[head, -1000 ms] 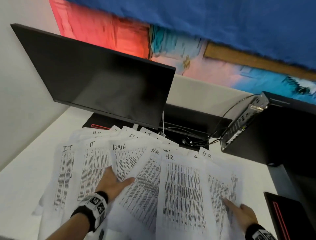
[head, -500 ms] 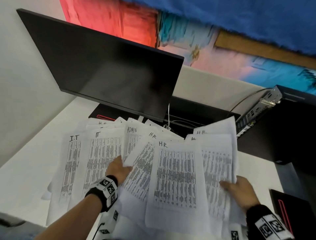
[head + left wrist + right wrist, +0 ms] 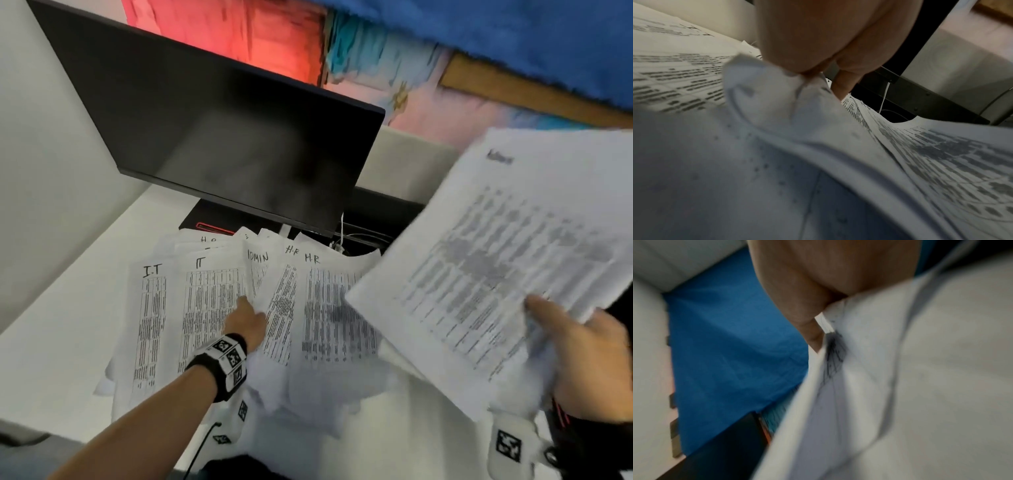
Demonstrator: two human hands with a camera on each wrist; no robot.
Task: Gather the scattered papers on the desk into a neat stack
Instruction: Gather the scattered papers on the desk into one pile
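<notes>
Printed sheets marked I.T, ADMIN and H.R lie fanned and overlapping on the white desk (image 3: 61, 308); this spread of papers (image 3: 205, 301) sits in front of the monitor. My left hand (image 3: 245, 322) reaches into the middle of the fan. In the left wrist view its fingers (image 3: 844, 84) pinch a buckled edge of the sheets (image 3: 777, 100). My right hand (image 3: 589, 359) holds a lifted sheaf of papers (image 3: 496, 267) tilted in the air at the right, thumb on top. The right wrist view shows the thumb (image 3: 809, 331) pressed on that sheaf's edge (image 3: 879, 386).
A dark monitor (image 3: 219, 137) leans over the back of the desk, its black base (image 3: 212, 222) just behind the papers. Cables (image 3: 356, 236) run behind it. A wall closes the left side. A dark item with a red stripe (image 3: 561, 416) lies under my right wrist.
My right hand has raised a sheaf of sheets off the desk, up and to the right. My left hand has stayed among the fanned papers, slightly further in.
</notes>
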